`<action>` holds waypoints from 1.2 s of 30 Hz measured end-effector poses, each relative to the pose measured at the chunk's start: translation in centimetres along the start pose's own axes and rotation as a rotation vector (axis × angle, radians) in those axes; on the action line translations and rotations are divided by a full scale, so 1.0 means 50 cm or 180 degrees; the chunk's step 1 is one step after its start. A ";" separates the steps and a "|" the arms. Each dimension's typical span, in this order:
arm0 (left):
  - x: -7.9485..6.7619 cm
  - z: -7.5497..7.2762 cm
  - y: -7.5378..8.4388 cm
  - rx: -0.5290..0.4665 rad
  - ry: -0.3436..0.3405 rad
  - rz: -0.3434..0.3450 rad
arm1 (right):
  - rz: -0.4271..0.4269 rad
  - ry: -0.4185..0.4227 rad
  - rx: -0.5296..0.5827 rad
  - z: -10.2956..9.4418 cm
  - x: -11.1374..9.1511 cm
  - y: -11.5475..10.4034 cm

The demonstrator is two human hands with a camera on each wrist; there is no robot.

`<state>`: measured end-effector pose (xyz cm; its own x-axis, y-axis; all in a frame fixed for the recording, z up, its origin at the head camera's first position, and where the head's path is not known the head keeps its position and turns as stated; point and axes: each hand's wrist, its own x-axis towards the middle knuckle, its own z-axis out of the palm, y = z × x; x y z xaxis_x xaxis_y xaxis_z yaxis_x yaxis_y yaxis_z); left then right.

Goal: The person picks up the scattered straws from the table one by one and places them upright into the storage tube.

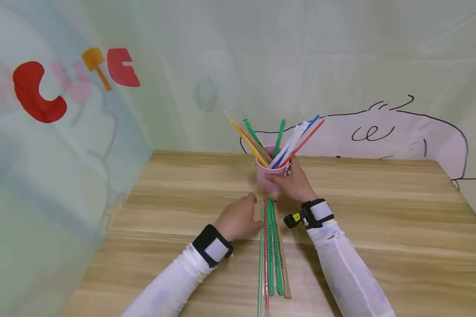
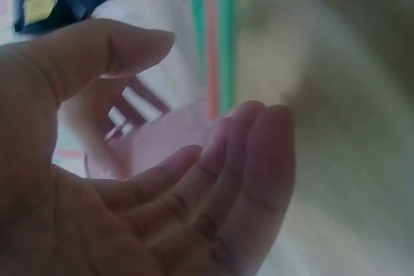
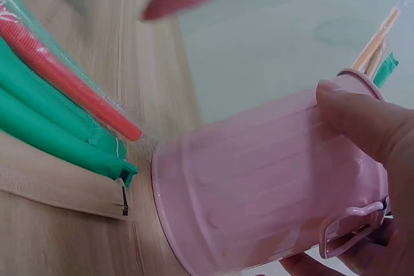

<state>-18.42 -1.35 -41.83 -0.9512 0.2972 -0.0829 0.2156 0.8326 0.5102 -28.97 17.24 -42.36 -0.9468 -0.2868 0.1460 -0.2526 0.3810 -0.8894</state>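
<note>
My right hand (image 1: 299, 182) grips a small pink metal bucket (image 1: 263, 178) by its right side, thumb across the front, near the wire handle (image 3: 343, 227). Out of the bucket lean several straws, among them a yellow straw (image 1: 246, 140), a red straw (image 1: 311, 133) and a green-wrapped straw (image 1: 280, 132). In front of it lies a row of straws: a clear-wrapped green straw (image 1: 260, 264), a red straw (image 1: 266, 259), green-wrapped straws (image 1: 277, 259) and a brown paper-wrapped straw (image 1: 284, 268). Just left of this row is my left hand (image 1: 238, 218), thumb and fingers apart, holding nothing.
The wood-grain table (image 1: 381, 220) runs back to a printed cloth backdrop (image 1: 321, 66) behind the bucket. Another printed cloth (image 1: 103, 176) borders the table's left side. A camera (image 1: 293, 219) projects from my right wrist strap, beside the row of straws.
</note>
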 end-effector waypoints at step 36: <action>-0.057 -0.012 -0.013 -0.0572 0.0736 -0.0223 | 0.0076 0.0044 -0.0007 0.004 -0.001 0.004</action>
<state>-15.96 -3.02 -41.41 -0.9919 0.1103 0.0633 0.1247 0.7451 0.6552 -28.93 17.16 -42.63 -0.9553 -0.2654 0.1307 -0.2302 0.3895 -0.8918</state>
